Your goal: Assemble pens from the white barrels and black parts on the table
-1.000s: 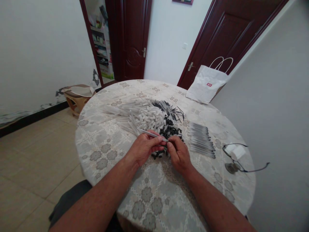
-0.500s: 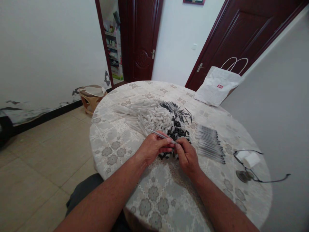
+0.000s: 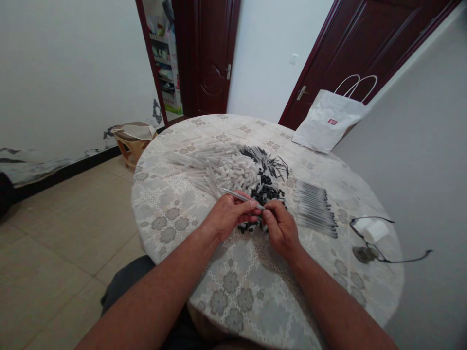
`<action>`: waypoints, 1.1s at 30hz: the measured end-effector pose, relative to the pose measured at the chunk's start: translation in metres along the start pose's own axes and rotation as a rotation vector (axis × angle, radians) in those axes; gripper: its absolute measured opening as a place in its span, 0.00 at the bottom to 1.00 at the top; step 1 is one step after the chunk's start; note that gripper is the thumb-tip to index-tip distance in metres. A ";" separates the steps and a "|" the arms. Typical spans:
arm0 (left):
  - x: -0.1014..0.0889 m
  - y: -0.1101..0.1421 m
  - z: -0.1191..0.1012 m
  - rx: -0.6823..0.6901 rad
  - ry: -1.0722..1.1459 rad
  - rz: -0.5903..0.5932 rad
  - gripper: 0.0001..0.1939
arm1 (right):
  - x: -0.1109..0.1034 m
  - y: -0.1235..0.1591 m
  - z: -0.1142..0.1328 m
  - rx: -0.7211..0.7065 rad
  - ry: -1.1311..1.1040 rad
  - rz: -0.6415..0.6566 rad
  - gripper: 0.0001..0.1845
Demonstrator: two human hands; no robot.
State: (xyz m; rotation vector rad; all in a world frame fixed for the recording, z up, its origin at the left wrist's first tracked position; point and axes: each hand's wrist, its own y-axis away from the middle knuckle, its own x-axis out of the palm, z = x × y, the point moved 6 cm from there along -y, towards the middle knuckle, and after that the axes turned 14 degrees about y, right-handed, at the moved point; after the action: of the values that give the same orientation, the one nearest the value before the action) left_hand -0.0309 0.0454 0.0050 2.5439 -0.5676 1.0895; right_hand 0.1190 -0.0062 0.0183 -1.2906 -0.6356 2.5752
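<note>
My left hand (image 3: 230,215) is closed around a slim, pale pen (image 3: 233,193) whose pointed tip sticks out to the upper left. At the pen's other end, the thumb and fingers of my right hand (image 3: 281,227) pinch it; a small part there could be hidden. Just beyond my hands lies a heap of small black plugs (image 3: 269,194). Behind them are a pile of short white tubes (image 3: 241,171) and long clear pen barrels (image 3: 193,163). Thin dark refills (image 3: 270,163) are heaped at the back. Dark-ended pens (image 3: 315,209) lie in a row right of my hands.
The round table wears a floral cloth (image 3: 233,291). On its right rest eyeglasses (image 3: 404,262), a white roll (image 3: 375,231) and a dark round object (image 3: 365,254). A white paper bag (image 3: 324,121) stands at the back right. A stool (image 3: 133,141) is beyond the table's left edge.
The whole view has shifted slightly, so the table sits a little higher and further left. Both hands keep their hold on the pen, with hardly any change in grip.
</note>
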 end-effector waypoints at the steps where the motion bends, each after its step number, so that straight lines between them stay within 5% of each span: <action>1: 0.000 0.000 0.000 0.001 -0.006 0.002 0.17 | 0.000 0.000 0.001 -0.003 0.002 0.000 0.09; 21: 0.000 0.002 -0.014 0.023 -0.228 0.006 0.14 | -0.002 0.000 0.001 0.077 -0.097 0.086 0.21; 24: 0.003 0.002 -0.015 0.057 -0.402 0.052 0.12 | -0.004 -0.004 0.000 0.068 -0.077 0.052 0.12; 29: 0.006 0.005 -0.023 0.153 -0.827 0.144 0.11 | -0.006 -0.009 0.009 -0.090 0.027 0.045 0.11; 33: 0.002 0.012 -0.036 0.285 -1.211 0.139 0.08 | -0.011 -0.011 0.001 0.028 -0.023 -0.028 0.13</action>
State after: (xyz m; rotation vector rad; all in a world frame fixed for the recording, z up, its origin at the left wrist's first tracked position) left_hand -0.0580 0.0500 0.0318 3.2365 -0.8816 -0.5439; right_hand 0.1250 -0.0005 0.0314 -1.2366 -0.6149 2.5709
